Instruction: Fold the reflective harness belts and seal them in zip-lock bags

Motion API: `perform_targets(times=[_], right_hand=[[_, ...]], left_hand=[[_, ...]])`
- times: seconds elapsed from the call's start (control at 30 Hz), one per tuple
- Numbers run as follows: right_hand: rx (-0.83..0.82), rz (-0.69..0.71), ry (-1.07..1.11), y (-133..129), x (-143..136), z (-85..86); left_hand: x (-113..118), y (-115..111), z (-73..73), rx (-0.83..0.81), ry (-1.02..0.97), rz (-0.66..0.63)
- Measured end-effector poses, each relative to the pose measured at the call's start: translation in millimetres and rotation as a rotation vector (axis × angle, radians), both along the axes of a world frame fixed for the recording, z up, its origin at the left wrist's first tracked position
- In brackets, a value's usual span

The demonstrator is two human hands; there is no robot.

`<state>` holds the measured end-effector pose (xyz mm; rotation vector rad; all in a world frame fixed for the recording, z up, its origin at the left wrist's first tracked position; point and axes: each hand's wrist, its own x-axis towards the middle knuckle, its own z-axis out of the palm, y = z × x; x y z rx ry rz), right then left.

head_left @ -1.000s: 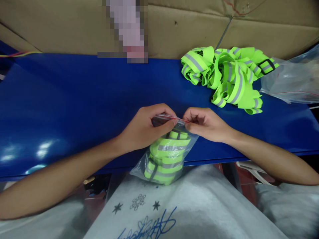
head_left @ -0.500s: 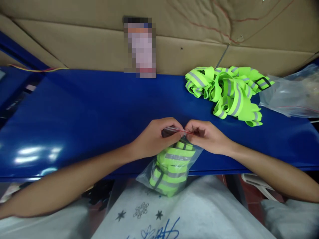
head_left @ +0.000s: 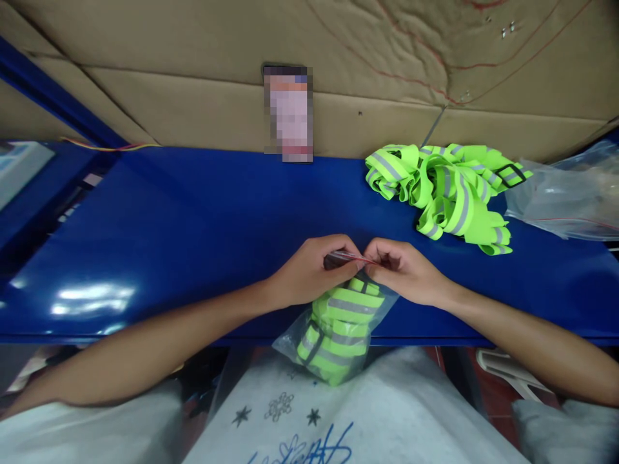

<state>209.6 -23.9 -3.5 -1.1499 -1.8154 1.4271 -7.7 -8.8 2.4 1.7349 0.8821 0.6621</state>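
A clear zip bag [head_left: 293,341] hangs from my two hands over the front edge of the table. Folded inside it are neon yellow-green reflective straps [head_left: 341,338] with grey stripes. My left hand [head_left: 324,267] pinches the bag's red-lined top edge between thumb and fingers. Right beside it, my right hand [head_left: 406,267] pinches the same edge, the two thumbs almost touching. Beyond my right hand lies a loose heap of matching reflective straps [head_left: 449,187] with a black buckle [head_left: 511,175].
The blue table [head_left: 193,219] has a brown padded panel [head_left: 203,116] along its back. A phone-like object [head_left: 290,116], its face blurred out, leans there. More clear plastic bags [head_left: 561,200] lie at the right. A white pale-printed cloth [head_left: 387,412] is below the table edge.
The whole view has shifted slightly, so things sit a little lower and further right. Both hands keep their pinch on the bag's top edge, with hardly any change in pose.
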Motion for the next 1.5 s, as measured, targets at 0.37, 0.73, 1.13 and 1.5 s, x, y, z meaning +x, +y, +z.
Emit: perform_targets(times=[0.37,0.73,1.13,1.5], right_hand=[[0.068,-0.015,-0.002,-4.4,2.0,0.9],[0.027,-0.074,0.034,5.9,9.4,2.7],[0.076,-0.091,-0.034,23.8,26.1,-3.9],[0.213,-0.121,-0.043,32.0,31.8,-6.5]], left_hand=[[-2.1,0.3,-1.8,0.12,0.021,0.03],[-17.9,18.0,3.8,-0.032,-0.056,0.054],[-24.2,42.1,-5.6,0.041,-0.022,-0.02],[-25.9,44.6,-15.1,0.045,-0.04,0.094]])
